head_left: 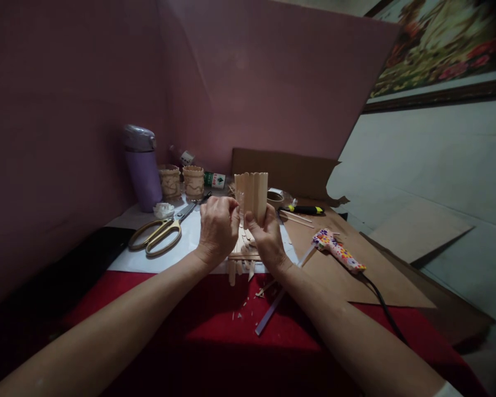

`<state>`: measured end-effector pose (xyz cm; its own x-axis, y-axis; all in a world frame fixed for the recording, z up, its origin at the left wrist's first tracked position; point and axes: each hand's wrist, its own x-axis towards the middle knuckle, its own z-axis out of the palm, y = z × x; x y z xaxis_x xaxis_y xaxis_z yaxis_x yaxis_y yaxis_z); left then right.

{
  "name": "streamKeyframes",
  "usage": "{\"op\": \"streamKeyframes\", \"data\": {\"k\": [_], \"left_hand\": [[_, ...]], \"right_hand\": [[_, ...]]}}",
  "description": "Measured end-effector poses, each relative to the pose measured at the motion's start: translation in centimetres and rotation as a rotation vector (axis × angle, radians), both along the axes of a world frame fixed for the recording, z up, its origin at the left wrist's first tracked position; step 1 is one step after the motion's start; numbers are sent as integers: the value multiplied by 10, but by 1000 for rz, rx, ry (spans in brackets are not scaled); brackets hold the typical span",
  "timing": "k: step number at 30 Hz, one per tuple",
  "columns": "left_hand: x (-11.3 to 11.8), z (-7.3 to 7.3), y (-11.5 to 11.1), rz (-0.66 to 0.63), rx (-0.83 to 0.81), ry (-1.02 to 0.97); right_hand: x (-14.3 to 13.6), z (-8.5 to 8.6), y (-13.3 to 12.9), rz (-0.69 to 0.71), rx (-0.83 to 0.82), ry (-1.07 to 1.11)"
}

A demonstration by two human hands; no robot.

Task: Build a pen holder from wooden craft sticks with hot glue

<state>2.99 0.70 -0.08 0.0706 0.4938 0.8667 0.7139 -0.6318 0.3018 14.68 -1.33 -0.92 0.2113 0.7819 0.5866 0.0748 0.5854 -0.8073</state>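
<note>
Upright over the table's middle is a cup-like holder of pale craft sticks [254, 190], its top edge scalloped by the rounded stick ends. My right hand [269, 237] grips it low on the right side, thumb across the front. At its left side, my left hand [220, 225] is closed in a pinch; whatever is between those fingertips is too small to make out. A clear strip of the holder's left side shows near the fingertips. Below both hands lie loose craft sticks and broken pieces [244, 256], partly hidden by the hands.
Gold-handled scissors [164, 234] lie left, near a purple bottle [144, 173] and two decorated wooden cups [193, 183]. To the right, a flower-patterned glue gun [339, 251] with a cord rests on cardboard [388, 286]. A yellow-black cutter [306, 210] lies behind it.
</note>
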Motion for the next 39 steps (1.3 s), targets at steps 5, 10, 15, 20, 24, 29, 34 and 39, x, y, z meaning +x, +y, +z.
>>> {"op": "streamKeyframes", "data": {"k": [5, 10, 15, 20, 24, 29, 34, 39], "left_hand": [[-1, 0, 2, 27, 30, 60], [1, -1, 0, 45, 62, 81], [13, -3, -16, -105, 101, 227], [7, 4, -13, -68, 43, -39], [0, 8, -3, -103, -82, -206], [-4, 13, -1, -162, -213, -318], [-5, 17, -2, -161, -270, -222], [-1, 16, -1, -244, -440, -308]], "right_hand": [[-1, 0, -1, 29, -22, 56], [-3, -6, 5, 65, -73, 171], [5, -5, 19, 63, -161, 379], [14, 0, 21, 94, -187, 440], [9, 0, 16, 172, -178, 424], [5, 3, 10, 263, -229, 446], [5, 6, 6, 347, -288, 473], [6, 4, 5, 391, -324, 501]]}}
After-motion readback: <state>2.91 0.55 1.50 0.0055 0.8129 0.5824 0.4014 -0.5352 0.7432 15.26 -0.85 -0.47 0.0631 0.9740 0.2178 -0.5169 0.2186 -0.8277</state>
